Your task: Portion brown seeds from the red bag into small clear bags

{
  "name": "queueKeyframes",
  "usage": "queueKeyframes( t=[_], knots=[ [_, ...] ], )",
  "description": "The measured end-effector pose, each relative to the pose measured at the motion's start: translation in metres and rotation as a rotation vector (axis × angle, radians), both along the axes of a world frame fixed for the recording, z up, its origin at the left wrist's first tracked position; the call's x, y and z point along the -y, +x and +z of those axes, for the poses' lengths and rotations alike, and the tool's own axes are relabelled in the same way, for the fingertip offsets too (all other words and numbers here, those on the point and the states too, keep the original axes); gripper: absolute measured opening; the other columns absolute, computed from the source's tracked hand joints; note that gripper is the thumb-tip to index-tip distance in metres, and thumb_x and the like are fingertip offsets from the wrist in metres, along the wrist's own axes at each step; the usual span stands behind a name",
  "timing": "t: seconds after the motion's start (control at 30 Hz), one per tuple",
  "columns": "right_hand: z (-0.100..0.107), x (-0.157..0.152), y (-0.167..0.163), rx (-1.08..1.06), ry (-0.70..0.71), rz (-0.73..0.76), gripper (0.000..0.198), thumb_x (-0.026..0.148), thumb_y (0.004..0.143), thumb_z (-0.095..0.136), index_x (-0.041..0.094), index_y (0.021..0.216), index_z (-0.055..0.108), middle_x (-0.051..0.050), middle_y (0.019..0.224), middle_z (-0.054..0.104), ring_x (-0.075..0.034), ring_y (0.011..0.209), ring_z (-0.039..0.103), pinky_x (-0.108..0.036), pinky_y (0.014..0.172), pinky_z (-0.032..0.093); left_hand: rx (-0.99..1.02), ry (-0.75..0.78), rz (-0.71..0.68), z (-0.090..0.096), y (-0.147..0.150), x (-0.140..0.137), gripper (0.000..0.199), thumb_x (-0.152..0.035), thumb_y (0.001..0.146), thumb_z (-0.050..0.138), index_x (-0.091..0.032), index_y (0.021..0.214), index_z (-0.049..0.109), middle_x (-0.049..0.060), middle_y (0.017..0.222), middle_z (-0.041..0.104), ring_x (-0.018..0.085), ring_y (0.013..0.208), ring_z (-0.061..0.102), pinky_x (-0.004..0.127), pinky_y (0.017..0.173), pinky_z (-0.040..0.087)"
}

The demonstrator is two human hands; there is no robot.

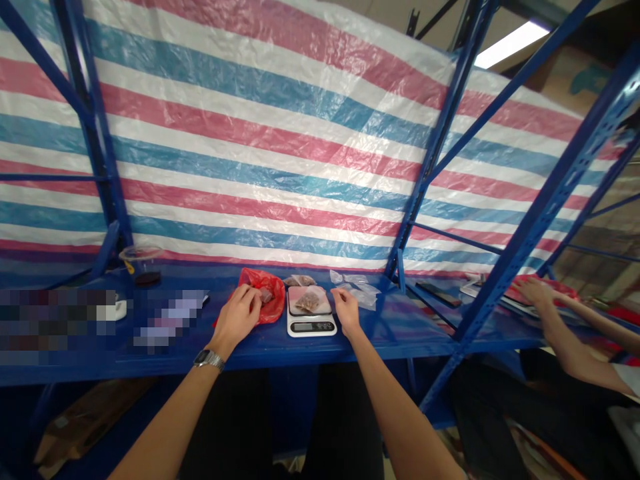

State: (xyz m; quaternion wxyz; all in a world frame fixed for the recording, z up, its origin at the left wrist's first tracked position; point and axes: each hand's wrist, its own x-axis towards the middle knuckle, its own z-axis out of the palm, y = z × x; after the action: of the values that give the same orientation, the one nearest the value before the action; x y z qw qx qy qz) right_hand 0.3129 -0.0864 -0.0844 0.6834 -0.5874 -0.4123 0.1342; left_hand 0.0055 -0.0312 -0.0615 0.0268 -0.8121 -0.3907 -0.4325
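A white digital kitchen scale [312, 327] sits on the blue shelf, with a small clear bag of brown bits [308, 302] on its pan. To its left lies an open red plastic bag [273, 311] with brownish contents. My left hand [242, 312], a metal watch on its wrist, reaches over the red bag's left side; its fingers are bent together, and what they hold is hidden. Just right of the scale is my right hand [346, 310], fingers curled in a pinch; anything between them is too small to name. Behind the scale rests another filled clear bag [299, 281].
Clear plastic bags [364, 295] lie right of the scale. A clear tub [145, 264] stands at the back left, and a dark phone-like slab [438, 295] lies right. Blue uprights [425, 180] frame the shelf. At the far right, a co-worker's hands [536, 292] touch red plastic.
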Motion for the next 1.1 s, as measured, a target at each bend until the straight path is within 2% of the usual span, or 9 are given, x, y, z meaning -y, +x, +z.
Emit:
queueKeyframes(
  t=[0.17, 0.3, 0.4, 0.63, 0.87, 1.1],
  knots=[
    [0.0013, -0.0010, -0.0021, 0.030, -0.006, 0.009, 0.046, 0.061, 0.080, 0.063, 0.019, 0.094, 0.078, -0.010, 0.100, 0.079, -0.029, 0.094, 0.070, -0.039, 0.088, 0.054, 0.011, 0.002, -0.006, -0.0011, 0.0004, -0.0005, 0.026, -0.027, 0.104, 0.039, -0.024, 0.096, 0.064, 0.006, 0.104, 0.065, 0.022, 0.101, 0.065, 0.031, 0.082, 0.052],
    [-0.0016, -0.0046, -0.0030, 0.113, -0.124, 0.028, 0.051, 0.064, 0.082, 0.061, 0.019, 0.096, 0.077, -0.007, 0.085, 0.077, -0.025, 0.080, 0.067, -0.035, 0.074, 0.052, 0.001, 0.019, 0.000, -0.0004, 0.0011, 0.0006, 0.026, -0.026, 0.104, 0.039, -0.024, 0.096, 0.063, 0.006, 0.102, 0.065, 0.021, 0.100, 0.066, 0.031, 0.083, 0.053],
    [-0.0039, -0.0064, -0.0023, 0.128, -0.149, 0.037, 0.050, 0.065, 0.081, 0.061, 0.019, 0.093, 0.076, -0.005, 0.081, 0.075, -0.024, 0.076, 0.065, -0.033, 0.071, 0.050, -0.005, 0.014, 0.009, 0.0001, 0.0011, 0.0013, 0.026, -0.026, 0.104, 0.039, -0.024, 0.097, 0.063, 0.006, 0.103, 0.065, 0.021, 0.100, 0.066, 0.031, 0.082, 0.053],
    [-0.0033, -0.0044, -0.0028, 0.148, -0.105, 0.017, 0.047, 0.063, 0.083, 0.061, 0.019, 0.088, 0.076, -0.006, 0.080, 0.075, -0.024, 0.076, 0.065, -0.034, 0.076, 0.050, -0.002, -0.004, 0.004, 0.0014, 0.0013, 0.0043, 0.026, -0.026, 0.104, 0.040, -0.024, 0.097, 0.065, 0.006, 0.103, 0.065, 0.020, 0.098, 0.066, 0.030, 0.083, 0.054],
    [0.0003, -0.0007, -0.0044, 0.132, -0.121, 0.106, 0.045, 0.062, 0.083, 0.064, 0.019, 0.088, 0.078, -0.007, 0.084, 0.078, -0.025, 0.079, 0.067, -0.035, 0.076, 0.050, 0.012, 0.007, -0.009, 0.0033, 0.0008, 0.0069, 0.026, -0.025, 0.103, 0.040, -0.025, 0.095, 0.065, 0.006, 0.101, 0.065, 0.021, 0.098, 0.066, 0.031, 0.083, 0.054],
    [0.0008, 0.0008, -0.0037, 0.094, -0.076, 0.110, 0.046, 0.062, 0.080, 0.068, 0.019, 0.090, 0.079, -0.009, 0.089, 0.079, -0.028, 0.086, 0.068, -0.038, 0.081, 0.051, -0.014, 0.012, 0.000, 0.0018, -0.0004, 0.0050, 0.025, -0.023, 0.102, 0.041, -0.023, 0.094, 0.064, 0.006, 0.101, 0.065, 0.021, 0.099, 0.066, 0.032, 0.082, 0.054]
  ],
)
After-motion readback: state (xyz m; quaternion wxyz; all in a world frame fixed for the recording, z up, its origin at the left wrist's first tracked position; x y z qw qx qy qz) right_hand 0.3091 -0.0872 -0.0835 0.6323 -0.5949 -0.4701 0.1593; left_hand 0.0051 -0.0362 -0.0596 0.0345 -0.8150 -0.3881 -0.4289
